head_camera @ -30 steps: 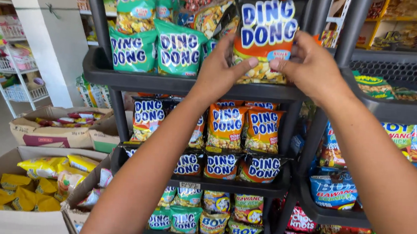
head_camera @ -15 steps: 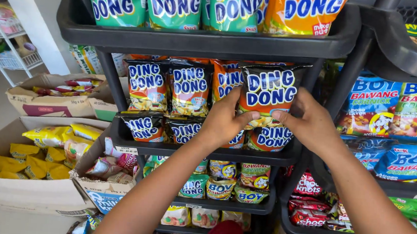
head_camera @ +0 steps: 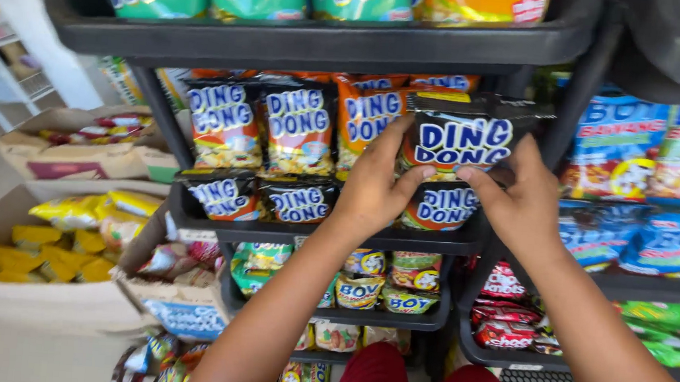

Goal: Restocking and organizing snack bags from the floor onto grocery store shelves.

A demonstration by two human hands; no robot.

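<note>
At frame centre we hold a black snack bag (head_camera: 459, 139) with both hands, left grip (head_camera: 372, 187) and right grip (head_camera: 519, 199) clamped on its sides, against the dark shelf (head_camera: 289, 231).

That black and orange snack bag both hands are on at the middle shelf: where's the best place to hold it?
By its two side edges, from the front. The snack bag stands upright, face out, puffed in the middle, so the flat side seams give the surest grip. The left hand and right hand already flank it there.
</note>
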